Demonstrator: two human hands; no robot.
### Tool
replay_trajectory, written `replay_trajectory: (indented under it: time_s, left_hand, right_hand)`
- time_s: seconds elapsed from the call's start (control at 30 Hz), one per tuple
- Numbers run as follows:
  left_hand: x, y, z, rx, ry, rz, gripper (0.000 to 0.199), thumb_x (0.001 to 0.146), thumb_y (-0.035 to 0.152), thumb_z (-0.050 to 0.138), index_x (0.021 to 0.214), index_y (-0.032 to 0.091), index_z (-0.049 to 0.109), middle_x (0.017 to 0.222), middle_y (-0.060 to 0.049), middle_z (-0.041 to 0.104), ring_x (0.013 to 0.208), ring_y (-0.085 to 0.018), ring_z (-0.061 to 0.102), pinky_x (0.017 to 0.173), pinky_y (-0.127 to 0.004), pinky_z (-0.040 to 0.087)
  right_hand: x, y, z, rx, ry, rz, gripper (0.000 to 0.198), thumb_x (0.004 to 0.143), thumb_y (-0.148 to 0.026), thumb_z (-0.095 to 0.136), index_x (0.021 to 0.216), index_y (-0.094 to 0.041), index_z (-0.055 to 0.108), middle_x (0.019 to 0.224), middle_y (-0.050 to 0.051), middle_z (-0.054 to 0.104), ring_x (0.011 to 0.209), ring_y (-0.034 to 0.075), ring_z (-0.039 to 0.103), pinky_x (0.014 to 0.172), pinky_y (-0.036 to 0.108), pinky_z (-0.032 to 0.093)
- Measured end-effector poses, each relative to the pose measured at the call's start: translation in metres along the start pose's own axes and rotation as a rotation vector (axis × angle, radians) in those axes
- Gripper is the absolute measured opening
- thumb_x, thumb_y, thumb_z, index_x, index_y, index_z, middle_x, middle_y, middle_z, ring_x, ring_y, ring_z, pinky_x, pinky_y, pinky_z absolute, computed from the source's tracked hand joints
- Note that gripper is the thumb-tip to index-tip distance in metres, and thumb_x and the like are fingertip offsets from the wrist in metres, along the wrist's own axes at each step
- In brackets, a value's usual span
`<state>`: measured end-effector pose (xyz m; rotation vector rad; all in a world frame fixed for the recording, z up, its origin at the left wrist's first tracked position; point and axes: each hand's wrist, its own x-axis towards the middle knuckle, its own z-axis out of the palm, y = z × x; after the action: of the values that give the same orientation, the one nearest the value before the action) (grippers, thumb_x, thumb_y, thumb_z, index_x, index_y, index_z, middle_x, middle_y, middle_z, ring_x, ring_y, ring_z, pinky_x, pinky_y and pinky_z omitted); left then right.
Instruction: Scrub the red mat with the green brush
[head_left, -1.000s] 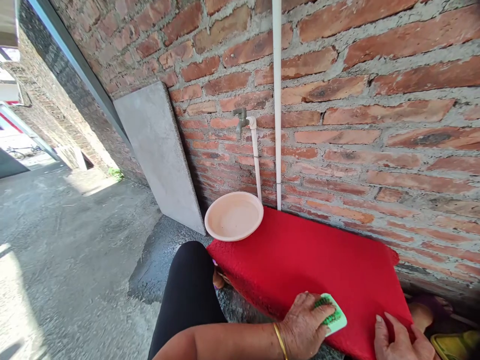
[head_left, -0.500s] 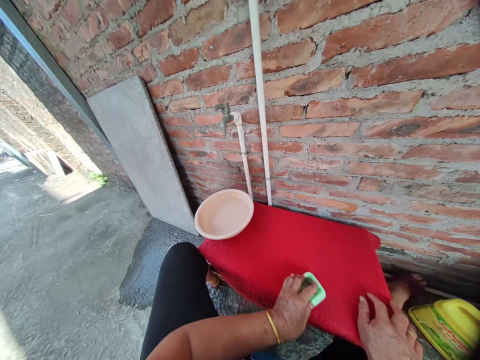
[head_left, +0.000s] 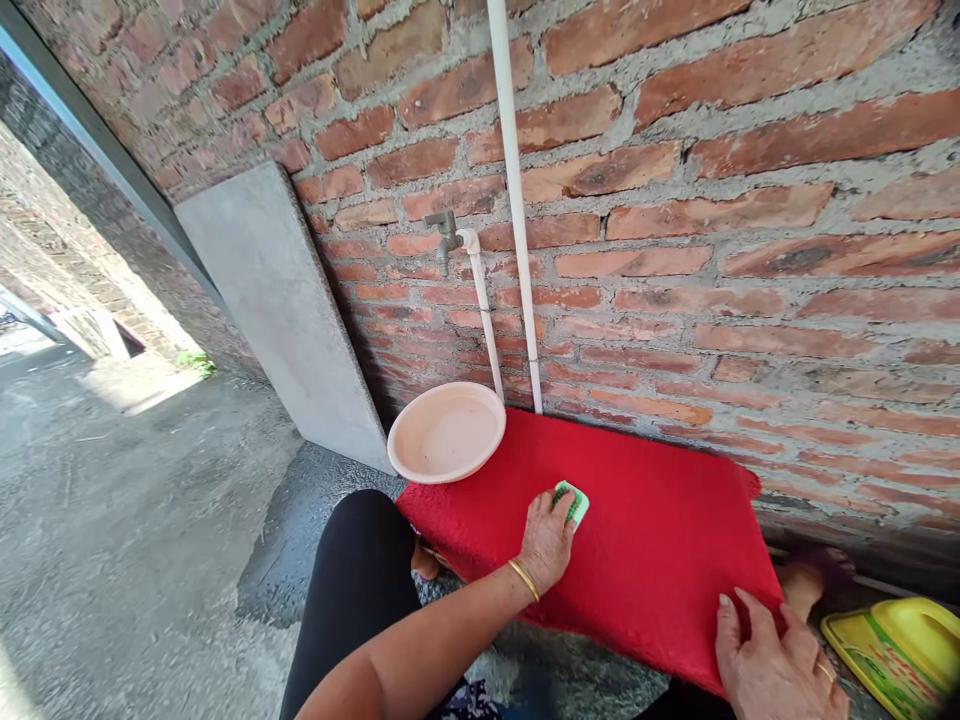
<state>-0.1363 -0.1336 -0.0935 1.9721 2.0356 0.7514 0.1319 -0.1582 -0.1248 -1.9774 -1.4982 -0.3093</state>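
Note:
My left hand (head_left: pixel 546 542), with a gold bangle at the wrist, is closed around a light green scrubbing brush (head_left: pixel 577 506). The fingers cover part of the brush, which is against the red cloth (head_left: pixel 652 530) near its middle. This cloth lies spread over a low, flat support and hangs over its edges. At the cloth's near right corner, my right hand (head_left: pixel 780 660) lies palm down with fingers spread, pressing on it. A ring shows on one finger.
A pale pink basin (head_left: pixel 450 472) stands at the cloth's far left corner, near a tap (head_left: pixel 444 240) on a white pipe. A grey slab (head_left: pixel 277 310) leans against the brick wall (head_left: pixel 645 260). A yellow container (head_left: pixel 900 650) lies on the right. The floor is wet beside my knee.
My left hand has slid the scrubbing brush to the left and farther away across the red cloth. My right hand stays at the near right corner.

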Motion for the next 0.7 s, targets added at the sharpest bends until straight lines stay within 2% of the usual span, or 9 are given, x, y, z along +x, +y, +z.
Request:
replay_trajectory:
  time_s: [0.07, 0.17, 0.23, 0.27, 0.33, 0.47, 0.57, 0.63, 0.7]
  left_hand:
    - [-0.015, 0.017, 0.010, -0.003, -0.077, 0.118, 0.048, 0.092, 0.022, 0.053, 0.140, 0.026, 0.054, 0.140, -0.009, 0.057, 0.126, -0.027, 0.052, 0.113, -0.048, 0.042]
    - [-0.039, 0.043, 0.019, -0.067, -0.219, 0.365, 0.049, 0.097, 0.033, 0.050, 0.146, 0.030, 0.047, 0.148, -0.005, 0.052, 0.134, -0.024, 0.046, 0.119, -0.046, 0.034]
    - [-0.047, 0.051, 0.019, -0.125, -0.249, 0.443, 0.049, 0.098, 0.036, 0.048, 0.147, 0.032, 0.044, 0.150, -0.002, 0.050, 0.134, -0.021, 0.046, 0.120, -0.042, 0.033]
    - [-0.047, 0.049, 0.017, -0.145, -0.233, 0.429, 0.048, 0.098, 0.036, 0.048, 0.146, 0.032, 0.045, 0.150, -0.002, 0.050, 0.133, -0.020, 0.047, 0.120, -0.041, 0.034]
    - [-0.039, 0.033, 0.009, -0.165, -0.144, 0.308, 0.046, 0.097, 0.032, 0.050, 0.142, 0.032, 0.051, 0.145, -0.002, 0.055, 0.129, -0.021, 0.051, 0.116, -0.041, 0.039]
    - [-0.009, -0.032, -0.019, -0.101, 0.141, -0.034, 0.044, 0.092, 0.019, 0.049, 0.134, 0.026, 0.060, 0.133, -0.008, 0.061, 0.119, -0.023, 0.057, 0.107, -0.042, 0.049]
    - [0.007, -0.076, -0.037, -0.004, 0.244, -0.149, 0.044, 0.090, 0.015, 0.049, 0.131, 0.025, 0.061, 0.127, -0.008, 0.064, 0.114, -0.024, 0.059, 0.103, -0.045, 0.051]
    - [0.012, -0.086, -0.040, 0.024, 0.260, -0.174, 0.045, 0.088, 0.013, 0.049, 0.130, 0.024, 0.062, 0.124, -0.008, 0.064, 0.112, -0.024, 0.059, 0.102, -0.046, 0.051]
    - [0.013, -0.076, -0.033, 0.028, 0.238, -0.166, 0.044, 0.088, 0.013, 0.050, 0.129, 0.023, 0.062, 0.123, -0.009, 0.064, 0.111, -0.024, 0.059, 0.102, -0.046, 0.051]
  right_hand:
    - [0.000, 0.001, -0.001, -0.019, -0.002, 0.001, 0.046, 0.081, -0.048, 0.055, 0.119, -0.029, 0.071, 0.117, 0.016, 0.064, 0.086, 0.035, 0.064, 0.069, 0.048, 0.048]
    - [-0.001, 0.003, 0.000, -0.045, -0.027, -0.012, 0.045, 0.085, -0.048, 0.050, 0.122, -0.029, 0.069, 0.121, 0.016, 0.064, 0.088, 0.036, 0.064, 0.071, 0.050, 0.048]
    - [-0.002, 0.005, 0.000, -0.063, -0.049, -0.031, 0.047, 0.088, -0.049, 0.046, 0.123, -0.027, 0.068, 0.124, 0.017, 0.063, 0.090, 0.037, 0.064, 0.072, 0.051, 0.049]
    - [-0.003, 0.005, 0.001, -0.073, -0.056, -0.042, 0.049, 0.089, -0.050, 0.044, 0.123, -0.025, 0.068, 0.125, 0.018, 0.062, 0.090, 0.038, 0.064, 0.072, 0.052, 0.049]
    - [-0.004, 0.006, 0.002, -0.093, -0.053, -0.064, 0.052, 0.091, -0.052, 0.041, 0.123, -0.020, 0.068, 0.128, 0.020, 0.061, 0.091, 0.040, 0.064, 0.072, 0.052, 0.050]
    - [-0.005, 0.006, 0.005, -0.130, -0.004, -0.075, 0.051, 0.092, -0.052, 0.043, 0.121, -0.019, 0.068, 0.130, 0.019, 0.061, 0.092, 0.039, 0.065, 0.072, 0.050, 0.051]
    - [-0.006, 0.005, 0.007, -0.158, 0.041, -0.062, 0.045, 0.092, -0.049, 0.046, 0.119, -0.020, 0.069, 0.128, 0.017, 0.063, 0.089, 0.036, 0.066, 0.070, 0.046, 0.051]
    - [-0.006, 0.004, 0.007, -0.180, 0.053, -0.071, 0.045, 0.093, -0.048, 0.046, 0.119, -0.019, 0.069, 0.127, 0.017, 0.063, 0.088, 0.034, 0.066, 0.068, 0.044, 0.050]
    - [-0.006, 0.003, 0.007, -0.197, 0.059, -0.085, 0.046, 0.094, -0.048, 0.044, 0.118, -0.018, 0.069, 0.127, 0.017, 0.063, 0.087, 0.034, 0.065, 0.067, 0.043, 0.050]
